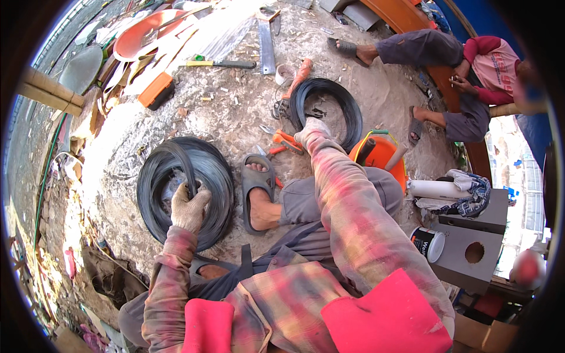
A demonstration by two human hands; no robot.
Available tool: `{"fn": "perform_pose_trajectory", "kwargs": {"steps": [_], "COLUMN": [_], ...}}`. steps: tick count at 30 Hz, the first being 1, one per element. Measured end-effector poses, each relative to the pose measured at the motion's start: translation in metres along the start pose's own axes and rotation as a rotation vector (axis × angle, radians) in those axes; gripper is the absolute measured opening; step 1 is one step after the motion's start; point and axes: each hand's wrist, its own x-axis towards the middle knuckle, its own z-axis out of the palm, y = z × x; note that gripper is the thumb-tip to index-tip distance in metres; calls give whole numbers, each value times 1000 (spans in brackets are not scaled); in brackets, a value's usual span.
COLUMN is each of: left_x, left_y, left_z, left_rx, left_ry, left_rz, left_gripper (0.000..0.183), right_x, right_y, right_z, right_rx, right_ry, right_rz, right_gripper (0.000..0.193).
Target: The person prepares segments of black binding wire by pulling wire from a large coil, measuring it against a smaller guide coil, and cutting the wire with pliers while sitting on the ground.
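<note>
My left hand [189, 208], in a pale work glove, is closed on a dark band of strands that crosses the opening of a large coil of black wire [219, 176]. That coil lies flat on the ground to the left of my sandalled foot. My right arm reaches forward, and my gloved right hand [313, 129] is closed on the near left rim of a smaller coil of black wire [351, 109]; part of its grip is hidden by the glove and sleeve. Orange-handled pliers [286, 141] lie just beside my right hand.
An orange bucket [388, 154] with tools stands right of my knee. Farther off lie a handsaw [266, 47], a yellow-handled tool [220, 63], an orange-black box [156, 91] and an orange power tool [299, 76]. Another person [471, 76] sits at the upper right. A white tub [428, 244] stands lower right.
</note>
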Motion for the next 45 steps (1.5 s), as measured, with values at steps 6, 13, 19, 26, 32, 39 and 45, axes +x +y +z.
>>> {"fn": "perform_pose_trajectory", "kwargs": {"steps": [6,13,19,26,32,39,45], "left_x": [-3,-5,-5,-14,-5,-7,-11], "left_y": [3,6,4,14,21,32,32], "left_z": [-5,-5,-7,-18,-26,-41,-50], "left_rx": [14,-37,-77,-26,-44,-89,-73], "left_ry": [6,-9,5,30,-12,5,39], "left_rz": [-9,-21,29,30,20,9,-8], "left_gripper": [17,17,18,18,18,24,28], "right_x": [19,53,25,31,46,-70,-126], "right_y": [14,51,41,28,17,-120,-124], "right_z": [-42,-70,-89,-73,-89,-79,121], "right_rx": [41,181,215,239,-416,364,668], "right_ry": [-27,-127,-155,-223,-175,-618,-938], "right_rz": [-165,-255,-245,-258,-157,-434,-174], "right_gripper": [72,61,57,57,54,22,26]}}
